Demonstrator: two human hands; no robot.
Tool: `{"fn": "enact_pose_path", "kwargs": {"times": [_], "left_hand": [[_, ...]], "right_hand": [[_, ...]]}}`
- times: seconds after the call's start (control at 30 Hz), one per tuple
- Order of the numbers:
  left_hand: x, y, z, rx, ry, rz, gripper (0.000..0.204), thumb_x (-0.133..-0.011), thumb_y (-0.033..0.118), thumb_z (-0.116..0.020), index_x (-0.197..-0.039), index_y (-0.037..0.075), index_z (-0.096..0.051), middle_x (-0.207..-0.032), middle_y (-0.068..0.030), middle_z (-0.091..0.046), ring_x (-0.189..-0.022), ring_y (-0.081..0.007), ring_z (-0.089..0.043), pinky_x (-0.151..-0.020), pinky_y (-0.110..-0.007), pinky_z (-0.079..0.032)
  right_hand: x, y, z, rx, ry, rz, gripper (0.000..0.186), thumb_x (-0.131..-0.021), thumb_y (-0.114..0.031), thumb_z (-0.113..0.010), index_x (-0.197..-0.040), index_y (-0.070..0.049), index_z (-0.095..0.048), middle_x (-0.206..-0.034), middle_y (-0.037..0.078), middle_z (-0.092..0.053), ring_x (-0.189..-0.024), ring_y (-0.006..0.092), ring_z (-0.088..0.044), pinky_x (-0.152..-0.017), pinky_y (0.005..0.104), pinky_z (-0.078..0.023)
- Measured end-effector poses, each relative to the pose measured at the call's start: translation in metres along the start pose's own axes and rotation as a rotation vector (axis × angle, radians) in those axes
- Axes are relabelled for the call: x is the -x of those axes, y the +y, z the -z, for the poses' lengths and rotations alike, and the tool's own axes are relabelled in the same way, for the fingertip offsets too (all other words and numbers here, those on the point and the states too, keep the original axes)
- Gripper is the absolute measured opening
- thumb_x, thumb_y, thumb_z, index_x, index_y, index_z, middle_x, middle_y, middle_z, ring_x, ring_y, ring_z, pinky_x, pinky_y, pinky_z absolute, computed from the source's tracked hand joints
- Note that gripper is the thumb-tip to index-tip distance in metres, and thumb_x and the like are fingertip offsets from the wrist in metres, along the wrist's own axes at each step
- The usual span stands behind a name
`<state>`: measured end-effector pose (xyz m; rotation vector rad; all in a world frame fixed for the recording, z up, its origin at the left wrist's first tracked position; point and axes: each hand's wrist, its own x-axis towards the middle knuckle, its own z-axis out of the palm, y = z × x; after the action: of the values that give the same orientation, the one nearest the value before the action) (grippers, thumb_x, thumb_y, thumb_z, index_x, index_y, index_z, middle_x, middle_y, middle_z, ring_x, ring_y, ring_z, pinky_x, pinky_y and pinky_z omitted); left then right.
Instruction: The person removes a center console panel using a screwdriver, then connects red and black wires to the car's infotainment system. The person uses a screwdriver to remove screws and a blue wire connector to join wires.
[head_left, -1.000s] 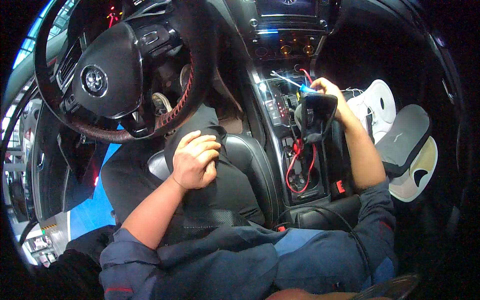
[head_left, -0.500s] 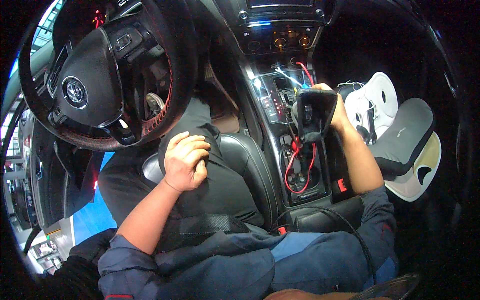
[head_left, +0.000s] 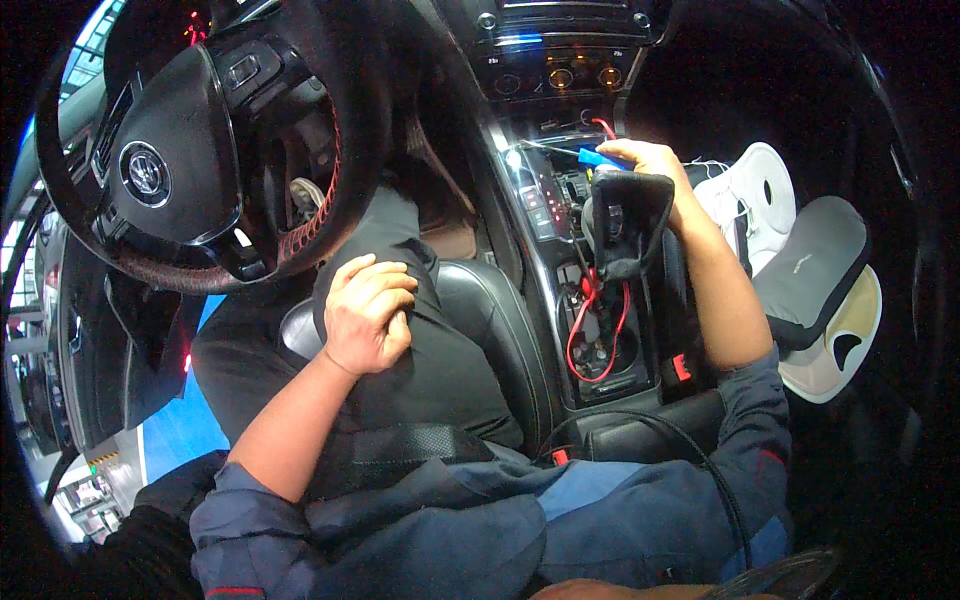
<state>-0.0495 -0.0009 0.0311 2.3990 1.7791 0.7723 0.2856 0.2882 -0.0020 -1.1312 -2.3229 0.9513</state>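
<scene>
- The person's left hand (head_left: 368, 318) rests palm down on the right thigh (head_left: 455, 375), relaxed, its fingers loosely bent and pointing forward and to the right.
- The left forearm (head_left: 292, 425), bared below the elbow, slants inward.
- The right forearm (head_left: 722, 295), also bare, reaches forward from a bent elbow.
- The right hand (head_left: 650, 165) turns inward, fingers drawn together in a grip, fingertips pointing left.

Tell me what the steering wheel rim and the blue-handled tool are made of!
Steering wheel rim: maybe leather or imitation, matte, with red stitching. Blue handle in the right hand: probably plastic, bright, even colour. Thin shaft: likely metal, smooth, pale glint.
</scene>
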Motion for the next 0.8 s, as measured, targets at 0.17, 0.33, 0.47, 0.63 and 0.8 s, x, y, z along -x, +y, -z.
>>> {"fn": "enact_pose_path", "kwargs": {"times": [0.17,0.33,0.47,0.63,0.8], "left_hand": [[0.0,0.0,0.0,0.003,0.0,-0.001,0.014,-0.07,0.014,-0.062,-0.081,0.009,-0.069,-0.1,-0.0055,-0.074,-0.109,-0.0255,-0.07,-0.108,-0.047,-0.044],[0.001,-0.001,0.001,0.013,-0.002,-0.001,0.015,-0.07,0.014,-0.062,-0.081,0.009,-0.069,-0.1,-0.0057,-0.074,-0.109,-0.0258,-0.07,-0.108,-0.047,-0.044],[0.002,-0.002,0.001,0.014,-0.003,-0.001,0.015,-0.069,0.013,-0.063,-0.081,0.009,-0.069,-0.1,-0.0059,-0.074,-0.109,-0.0258,-0.07,-0.108,-0.047,-0.044],[0.002,-0.001,0.001,0.028,-0.026,0.002,0.015,-0.072,0.011,-0.059,-0.086,0.008,-0.066,-0.102,-0.0085,-0.074,-0.11,-0.0296,-0.07,-0.111,-0.05,-0.041],[0.003,0.0,0.002,0.036,-0.026,0.012,0.016,-0.072,0.01,-0.058,-0.086,0.007,-0.066,-0.102,-0.0094,-0.074,-0.11,-0.0299,-0.07,-0.111,-0.05,-0.04]], "right_hand": [[0.003,0.005,0.003,-0.044,-0.031,0.011,0.039,-0.086,-0.023,-0.081,-0.117,0.0,-0.075,-0.109,0.011,-0.076,-0.097,0.0166,-0.071,-0.087,0.031,-0.056],[0.011,0.005,0.015,-0.109,-0.151,-0.028,0.029,-0.089,-0.017,-0.077,-0.112,0.002,-0.076,-0.101,0.007,-0.077,-0.089,0.0132,-0.069,-0.083,0.03,-0.057],[0.017,-0.001,0.031,-0.063,-0.208,0.03,0.024,-0.09,-0.014,-0.074,-0.109,0.001,-0.077,-0.096,0.007,-0.077,-0.087,0.0126,-0.069,-0.08,0.0295,-0.056],[0.016,-0.008,0.034,-0.014,-0.214,0.029,0.028,-0.088,-0.015,-0.077,-0.11,0.002,-0.076,-0.097,0.01,-0.078,-0.088,0.0124,-0.07,-0.082,0.0301,-0.056],[0.014,-0.005,0.021,-0.003,-0.027,-0.014,0.038,-0.084,-0.02,-0.082,-0.115,0.002,-0.074,-0.103,0.012,-0.077,-0.093,0.0144,-0.071,-0.086,0.0317,-0.056]]}}
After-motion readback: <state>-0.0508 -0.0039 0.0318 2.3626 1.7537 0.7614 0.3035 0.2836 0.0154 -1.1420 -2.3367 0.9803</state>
